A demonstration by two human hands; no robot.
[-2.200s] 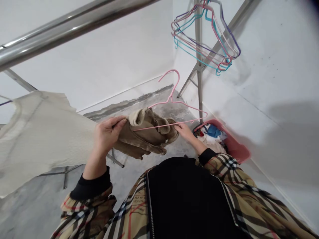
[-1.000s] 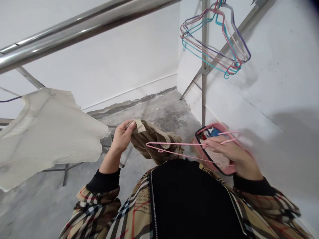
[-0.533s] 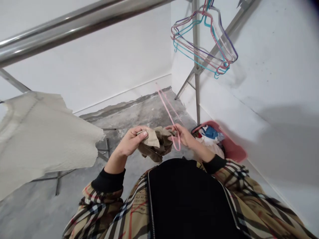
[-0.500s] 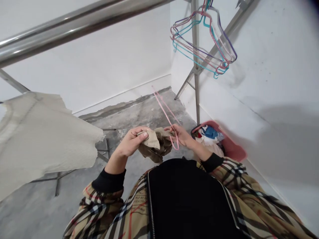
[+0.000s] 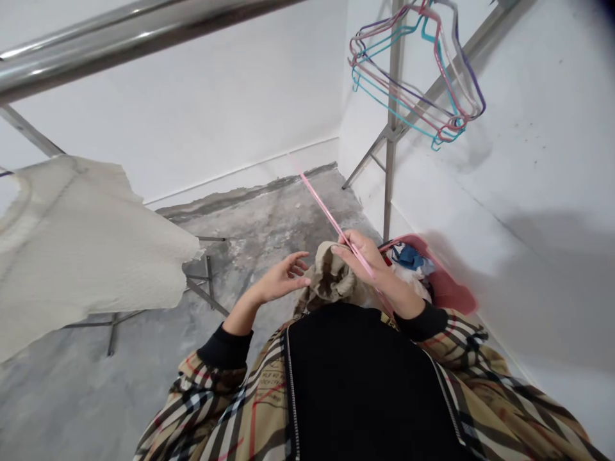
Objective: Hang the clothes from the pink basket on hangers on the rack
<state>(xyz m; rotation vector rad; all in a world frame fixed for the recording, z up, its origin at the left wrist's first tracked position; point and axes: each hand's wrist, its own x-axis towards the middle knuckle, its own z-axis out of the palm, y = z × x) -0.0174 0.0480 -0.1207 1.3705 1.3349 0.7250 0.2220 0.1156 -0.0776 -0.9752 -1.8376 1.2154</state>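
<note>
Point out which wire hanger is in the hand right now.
The pink wire hanger, gripped in the right hand and pointing out over the floor. The others, a bunch of purple, teal and pink hangers, hang together up beside the metal upright.

On the front of the beige check jacket (image 5: 267, 378), near the zip, there are some small printed lines of dark letters, and thin red lines of the pattern run close to them. The letters are too small and too folded in the cloth, so I cannot read any word from them. No other text, brand, number or sign can be read.
</note>
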